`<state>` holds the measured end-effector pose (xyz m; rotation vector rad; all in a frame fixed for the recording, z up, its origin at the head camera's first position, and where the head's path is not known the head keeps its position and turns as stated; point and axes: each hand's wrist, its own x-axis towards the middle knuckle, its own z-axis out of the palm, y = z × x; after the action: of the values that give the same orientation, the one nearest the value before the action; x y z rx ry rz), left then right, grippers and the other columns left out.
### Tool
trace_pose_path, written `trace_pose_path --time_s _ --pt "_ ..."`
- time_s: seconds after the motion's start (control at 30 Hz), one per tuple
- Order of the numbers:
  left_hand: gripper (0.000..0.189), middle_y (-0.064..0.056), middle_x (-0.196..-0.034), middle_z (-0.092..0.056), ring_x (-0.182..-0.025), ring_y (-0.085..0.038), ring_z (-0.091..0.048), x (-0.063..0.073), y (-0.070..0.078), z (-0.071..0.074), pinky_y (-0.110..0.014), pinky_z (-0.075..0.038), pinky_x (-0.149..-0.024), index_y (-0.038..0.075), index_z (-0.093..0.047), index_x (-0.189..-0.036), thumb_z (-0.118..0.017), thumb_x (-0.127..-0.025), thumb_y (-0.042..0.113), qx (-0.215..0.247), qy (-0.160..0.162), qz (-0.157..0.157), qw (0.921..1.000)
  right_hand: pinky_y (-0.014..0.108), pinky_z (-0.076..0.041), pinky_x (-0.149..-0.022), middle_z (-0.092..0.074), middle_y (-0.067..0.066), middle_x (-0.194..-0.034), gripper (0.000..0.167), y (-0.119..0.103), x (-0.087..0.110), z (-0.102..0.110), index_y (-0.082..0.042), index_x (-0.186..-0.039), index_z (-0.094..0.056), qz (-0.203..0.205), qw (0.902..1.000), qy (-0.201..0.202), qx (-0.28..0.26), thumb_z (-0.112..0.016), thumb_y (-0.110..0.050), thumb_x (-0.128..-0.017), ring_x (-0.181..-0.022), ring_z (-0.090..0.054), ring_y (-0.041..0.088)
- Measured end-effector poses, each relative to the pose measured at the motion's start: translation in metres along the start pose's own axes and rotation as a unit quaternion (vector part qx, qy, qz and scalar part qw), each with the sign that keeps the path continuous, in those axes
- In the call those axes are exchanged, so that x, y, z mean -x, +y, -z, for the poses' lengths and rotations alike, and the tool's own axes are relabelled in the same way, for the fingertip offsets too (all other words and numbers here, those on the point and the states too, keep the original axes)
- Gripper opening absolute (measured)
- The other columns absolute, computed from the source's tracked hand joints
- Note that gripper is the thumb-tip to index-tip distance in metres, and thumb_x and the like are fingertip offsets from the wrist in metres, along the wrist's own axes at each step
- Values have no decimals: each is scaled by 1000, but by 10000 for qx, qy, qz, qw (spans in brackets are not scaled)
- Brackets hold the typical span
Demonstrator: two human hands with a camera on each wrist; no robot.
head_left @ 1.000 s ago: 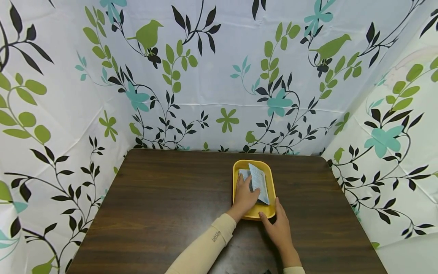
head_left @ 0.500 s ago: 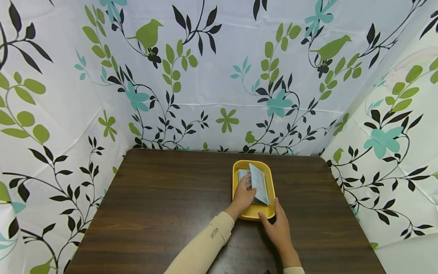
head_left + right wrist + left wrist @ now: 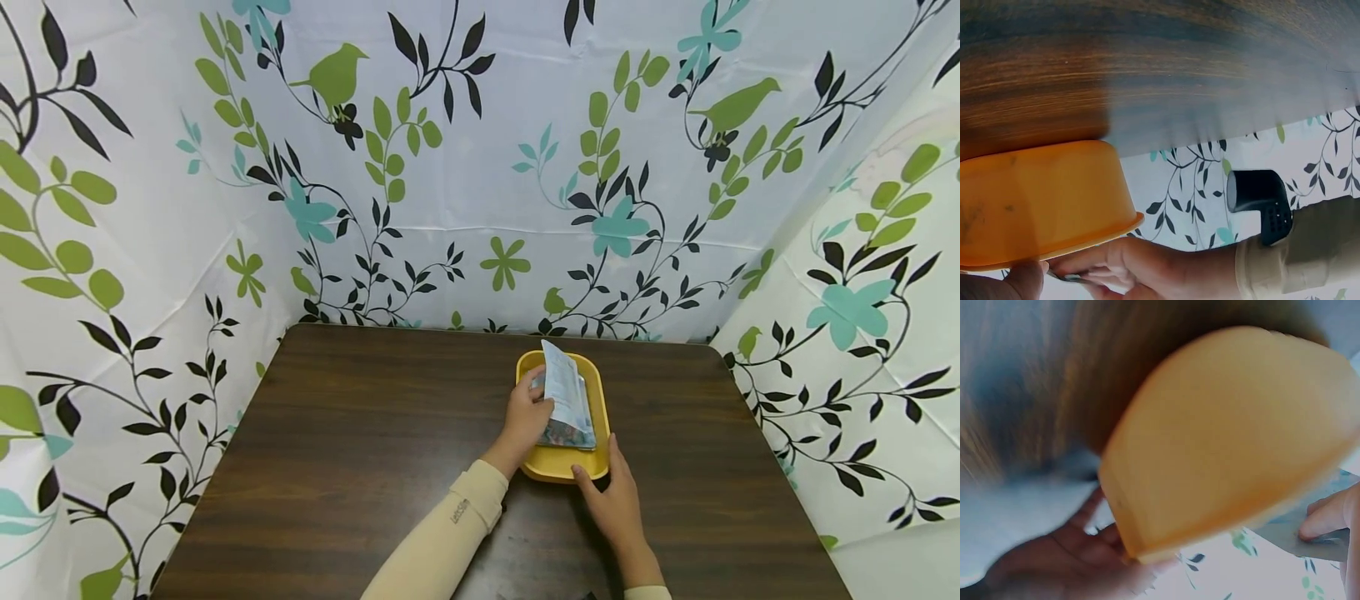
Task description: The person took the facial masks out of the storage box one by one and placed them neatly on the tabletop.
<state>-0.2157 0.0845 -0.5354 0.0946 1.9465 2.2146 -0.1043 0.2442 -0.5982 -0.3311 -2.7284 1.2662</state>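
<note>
We log a bench (image 3: pixel 375 400) with a dark brown, wood-grain top, its streaks running from side to side. Far corners rounded, far edge nearly straight in the head view. A paler sheen shows on the surface near the middle front; in the right wrist view we note a similar greyish gloss beside deeper brown. Directly on the top we record one yellow tray (image 3: pixel 558 467), right of centre and nearer the far edge, its longer sides running roughly front to back. Corners rounded, base against the wood, rim flaring slightly outward, faint dark smudges on one outer wall.
</note>
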Motion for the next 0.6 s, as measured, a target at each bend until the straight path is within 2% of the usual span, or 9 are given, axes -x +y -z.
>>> trace_pose_path --time_s 0.17,0.23,0.3,0.37,0.47,0.53,0.6 --pt "62 -17 -133 -68 -95 -21 -72 2 20 10 -35 -58 -74 24 -45 -153 -51 -97 -3 256 27 -199 9995 62 -22 -123 -23 28 -166 96 -1 1 1 -4 -164 -14 -70 10000 -63 14 -67 -47 -96 -153 -26 46" --pt "63 -16 -135 -67 -98 -19 -72 2 29 17 -31 -58 -74 26 -44 -154 -51 -98 -3 278 67 -291 9992 62 -21 -124 -22 27 -167 96 -2 1 1 -5 -164 -13 -136 9998 -108 22 -66 -48 -97 -153 -24 46" --pt "64 -15 -135 -67 -98 -23 -72 2 37 25 -26 -55 -69 28 -43 -154 -52 -99 -2 290 130 -348 9989 62 -21 -124 -20 27 -167 97 -2 1 1 -6 -164 -11 -198 9997 -145 18 -66 -48 -97 -154 -23 46" --pt "64 -17 -136 -66 -101 -27 -72 2 45 35 -24 -54 -69 26 -40 -156 -51 -100 -2 321 148 -472 9983 62 -20 -124 -19 27 -168 97 -3 1 1 -6 -165 -11 -241 9996 -174 4 -65 -49 -97 -154 -22 45" --pt "65 -17 -137 -65 -105 -30 -71 0 53 53 -28 -58 -75 25 -34 -159 -51 -102 -1 475 150 -546 9973 62 -20 -124 -20 26 -168 97 -2 1 1 -6 -165 -10 -218 9996 -178 -13 -65 -49 -97 -154 -22 45" --pt "65 -18 -138 -64 -108 -26 -71 -1 57 65 -30 -59 -82 23 -32 -160 -50 -102 -1 600 165 -613 9962 62 -20 -124 -19 26 -168 97 -1 1 0 -6 -165 -10 -204 9996 -180 -34 -65 -49 -97 -154 -22 45" --pt "66 -19 -137 -64 -107 -23 -72 -3 58 76 -31 -60 -83 23 -32 -160 -50 -102 -1 794 215 -628 9946 63 -20 -124 -18 26 -168 97 0 0 0 -7 -165 -8 -199 9996 -185 -59 -65 -48 -97 -154 -21 46"
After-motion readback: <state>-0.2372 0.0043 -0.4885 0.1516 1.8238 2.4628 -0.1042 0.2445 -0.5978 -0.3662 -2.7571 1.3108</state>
